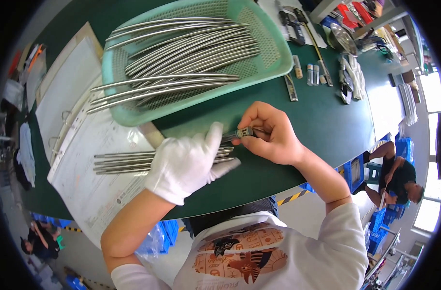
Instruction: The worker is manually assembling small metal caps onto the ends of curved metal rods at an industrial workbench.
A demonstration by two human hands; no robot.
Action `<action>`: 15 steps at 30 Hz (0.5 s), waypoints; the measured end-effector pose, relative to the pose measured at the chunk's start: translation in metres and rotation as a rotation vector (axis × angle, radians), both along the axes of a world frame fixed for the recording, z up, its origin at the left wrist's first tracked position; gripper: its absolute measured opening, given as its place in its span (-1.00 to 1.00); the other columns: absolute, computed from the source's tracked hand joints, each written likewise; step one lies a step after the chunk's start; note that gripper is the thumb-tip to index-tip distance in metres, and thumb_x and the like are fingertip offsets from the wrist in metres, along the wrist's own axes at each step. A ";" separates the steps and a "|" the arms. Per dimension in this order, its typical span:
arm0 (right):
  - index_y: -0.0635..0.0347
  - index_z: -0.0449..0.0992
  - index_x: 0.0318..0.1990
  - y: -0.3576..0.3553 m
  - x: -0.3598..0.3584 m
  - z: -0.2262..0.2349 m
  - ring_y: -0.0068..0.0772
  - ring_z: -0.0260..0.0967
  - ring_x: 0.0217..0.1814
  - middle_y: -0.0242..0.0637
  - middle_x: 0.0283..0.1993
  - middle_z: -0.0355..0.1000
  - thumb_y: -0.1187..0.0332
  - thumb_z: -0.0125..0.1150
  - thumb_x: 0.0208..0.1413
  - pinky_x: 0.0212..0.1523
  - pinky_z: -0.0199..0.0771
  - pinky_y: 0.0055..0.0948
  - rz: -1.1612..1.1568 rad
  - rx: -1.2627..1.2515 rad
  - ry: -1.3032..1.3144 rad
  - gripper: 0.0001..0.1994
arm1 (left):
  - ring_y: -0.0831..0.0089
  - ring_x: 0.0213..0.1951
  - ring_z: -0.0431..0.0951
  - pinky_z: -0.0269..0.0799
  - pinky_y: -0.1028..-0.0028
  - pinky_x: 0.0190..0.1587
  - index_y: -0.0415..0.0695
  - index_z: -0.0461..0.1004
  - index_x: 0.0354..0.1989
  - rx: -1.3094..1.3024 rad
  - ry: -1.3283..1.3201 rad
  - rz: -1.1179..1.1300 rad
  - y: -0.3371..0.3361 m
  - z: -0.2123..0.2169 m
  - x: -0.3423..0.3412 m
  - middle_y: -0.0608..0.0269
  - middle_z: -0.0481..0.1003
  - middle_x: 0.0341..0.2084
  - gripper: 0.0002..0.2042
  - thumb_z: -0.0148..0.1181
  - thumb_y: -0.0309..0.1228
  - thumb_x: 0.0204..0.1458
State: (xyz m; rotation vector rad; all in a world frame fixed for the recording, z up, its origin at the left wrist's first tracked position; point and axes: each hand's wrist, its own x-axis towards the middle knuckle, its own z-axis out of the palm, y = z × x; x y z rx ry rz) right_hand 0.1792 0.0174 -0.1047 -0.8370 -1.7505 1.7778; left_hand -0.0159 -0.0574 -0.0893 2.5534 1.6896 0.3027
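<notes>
Across the green counter [336, 116], a perforated basket [273, 48] of curved metal rods [191, 55] is placed beyond a smaller rod bundle [126, 163], grasped by the gloved left hand [182, 162]. A labelled cylinder [244, 132] is pinched by the bare right hand [277, 137] beside the bundle's end; steady, unforced alignment is advised. Both forearms are angled inward.
</notes>
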 end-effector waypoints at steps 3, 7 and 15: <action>0.29 0.33 -0.28 -0.007 -0.012 -0.009 -0.86 -0.02 -0.61 -0.51 -0.50 0.28 0.62 0.16 -0.09 -0.60 -0.04 -0.74 0.021 -0.033 0.113 -0.80 | 0.23 -0.69 0.46 0.36 0.29 -0.61 -0.14 0.30 -0.05 -0.060 -0.126 0.028 -0.001 0.000 0.001 0.17 0.42 -0.73 -0.54 0.15 -0.14 -0.07; 0.29 0.34 -0.27 -0.005 -0.011 -0.012 -0.84 -0.03 -0.61 -0.51 -0.52 0.24 0.61 0.20 -0.09 -0.61 -0.05 -0.73 0.069 0.117 0.096 -0.79 | 0.19 -0.70 0.46 0.35 0.28 -0.64 -0.15 0.31 -0.16 -0.098 -0.198 0.093 -0.002 -0.001 0.003 0.14 0.42 -0.74 -0.69 0.09 -0.23 -0.02; 0.28 0.39 -0.27 -0.008 -0.014 -0.014 -0.82 0.08 -0.60 -0.50 -0.56 0.26 0.49 0.26 -0.01 -0.61 0.05 -0.72 0.036 0.219 0.057 -0.82 | 0.23 -0.68 0.48 0.37 0.30 -0.63 -0.13 0.29 -0.49 -0.065 -0.141 0.077 -0.005 -0.014 -0.001 0.16 0.43 -0.74 -0.79 0.05 -0.27 0.02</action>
